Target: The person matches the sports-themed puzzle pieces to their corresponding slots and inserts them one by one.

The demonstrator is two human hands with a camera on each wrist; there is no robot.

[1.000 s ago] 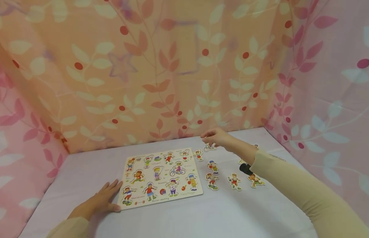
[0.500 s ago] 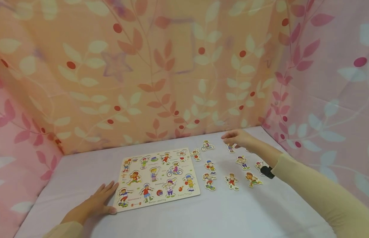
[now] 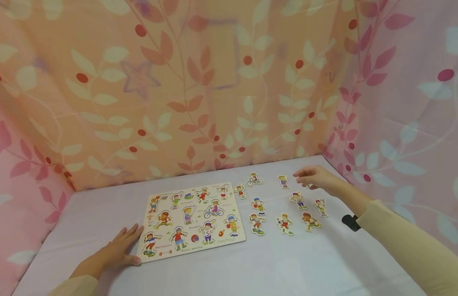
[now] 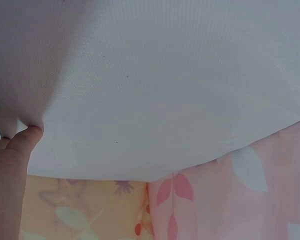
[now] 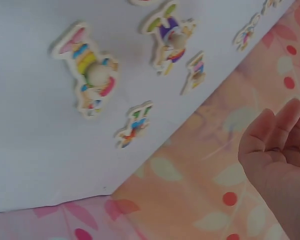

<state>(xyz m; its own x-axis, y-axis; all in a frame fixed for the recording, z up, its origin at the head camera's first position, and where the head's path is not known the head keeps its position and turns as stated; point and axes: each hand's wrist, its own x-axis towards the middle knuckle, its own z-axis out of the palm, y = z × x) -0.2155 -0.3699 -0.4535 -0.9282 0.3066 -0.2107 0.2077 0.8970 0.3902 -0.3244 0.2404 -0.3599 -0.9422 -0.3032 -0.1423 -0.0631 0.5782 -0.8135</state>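
Observation:
A flat wooden puzzle board (image 3: 192, 255), printed with children playing sports, lies on the white-covered table. My left hand (image 3: 116, 251) rests at its left edge, fingers straight and thumb at the near corner; the left wrist view shows only part of that hand (image 4: 12, 160). At the back right, my right hand (image 3: 317, 179) hovers with loosely bent fingers, holding nothing. Left of its fingertips lies the golfer piece (image 3: 283, 181), and another piece is partly hidden under the hand. In the right wrist view, the hand (image 5: 275, 150) appears beside several pieces with round knobs, including one in purple trousers (image 5: 170, 37).
Right of the board lie the cyclist piece (image 3: 254, 179), tennis piece (image 3: 240, 190), baseball piece (image 3: 298, 200), runner piece (image 3: 311, 222), footballer piece (image 3: 285, 224) and skateboarder piece (image 3: 257, 224). Leaf-patterned cloth (image 3: 199, 82) walls the table's back and sides.
My right hand has moved rightward from above the cyclist piece, past the golfer piece, uncovering both. My left hand stays at the board's edge. The head view has shifted slightly.

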